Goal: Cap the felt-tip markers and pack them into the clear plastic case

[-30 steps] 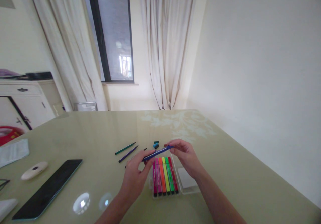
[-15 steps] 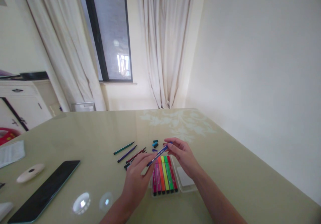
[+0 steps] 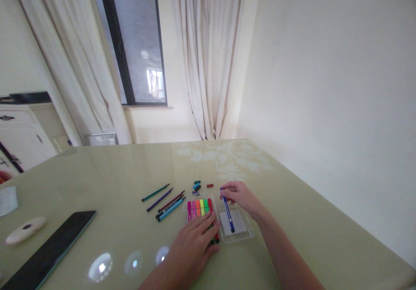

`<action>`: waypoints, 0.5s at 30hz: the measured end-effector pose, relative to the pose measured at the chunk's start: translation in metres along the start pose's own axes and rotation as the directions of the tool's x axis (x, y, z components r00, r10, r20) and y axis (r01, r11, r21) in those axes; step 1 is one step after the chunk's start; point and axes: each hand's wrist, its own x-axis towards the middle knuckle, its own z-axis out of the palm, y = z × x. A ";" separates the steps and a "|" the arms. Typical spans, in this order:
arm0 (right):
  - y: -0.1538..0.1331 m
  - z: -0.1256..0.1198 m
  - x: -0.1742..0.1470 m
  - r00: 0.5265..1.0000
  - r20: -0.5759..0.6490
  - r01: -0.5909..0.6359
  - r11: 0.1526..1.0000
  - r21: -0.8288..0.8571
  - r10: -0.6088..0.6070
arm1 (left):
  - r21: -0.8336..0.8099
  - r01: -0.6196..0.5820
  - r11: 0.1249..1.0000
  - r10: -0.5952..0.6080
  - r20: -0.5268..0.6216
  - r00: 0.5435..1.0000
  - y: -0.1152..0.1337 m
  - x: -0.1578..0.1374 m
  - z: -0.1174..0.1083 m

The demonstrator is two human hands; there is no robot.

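My right hand (image 3: pixel 242 198) pinches a capped blue felt-tip marker (image 3: pixel 229 215) near its cap, the dark end pointing down over the open clear lid (image 3: pixel 244 238). My left hand (image 3: pixel 195 243) lies flat, fingers stretched, across the row of coloured markers (image 3: pixel 198 207) in the clear plastic case, hiding their lower part. Left of the case lie several uncapped markers: a green one (image 3: pixel 156 192), a purple one (image 3: pixel 160 200), a dark red one (image 3: pixel 170 202) and a light blue one (image 3: pixel 171 210) among them. Behind the case are several loose caps (image 3: pixel 196 186) and a dark red cap (image 3: pixel 209 185).
On the left of the glossy table (image 3: pixel 113 173) lie a black tablet-like device (image 3: pixel 53 249), a white oval object (image 3: pixel 26 230) and a pale sheet (image 3: pixel 8 201). A white wall (image 3: pixel 325 86) runs along the table's right side. Curtains (image 3: pixel 208 64) hang behind.
My left hand has let go of the blue marker and moved down onto the markers in the case. My right hand now holds the marker alone, more upright, over the lid.
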 end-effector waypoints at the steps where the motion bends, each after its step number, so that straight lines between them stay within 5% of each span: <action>1: 0.001 0.006 0.000 1.000 0.003 -0.004 1.000 -0.028 0.004 | 0.003 0.000 1.000 0.000 -0.009 1.000 0.000 0.000 0.000; 7: 0.006 0.024 0.001 0.998 -0.050 0.036 0.975 -0.219 -0.048 | 0.031 -0.135 0.990 0.136 -0.031 0.990 0.006 0.002 0.002; 12: 0.005 0.024 -0.002 0.980 -0.034 0.151 0.840 -0.521 -0.197 | 0.024 -0.193 0.981 0.194 -0.035 0.980 0.006 0.001 0.006; 15: 0.008 0.023 -0.001 0.973 -0.045 0.163 0.807 -0.567 -0.227 | 0.024 -0.180 0.983 0.181 -0.047 0.982 0.006 0.002 0.009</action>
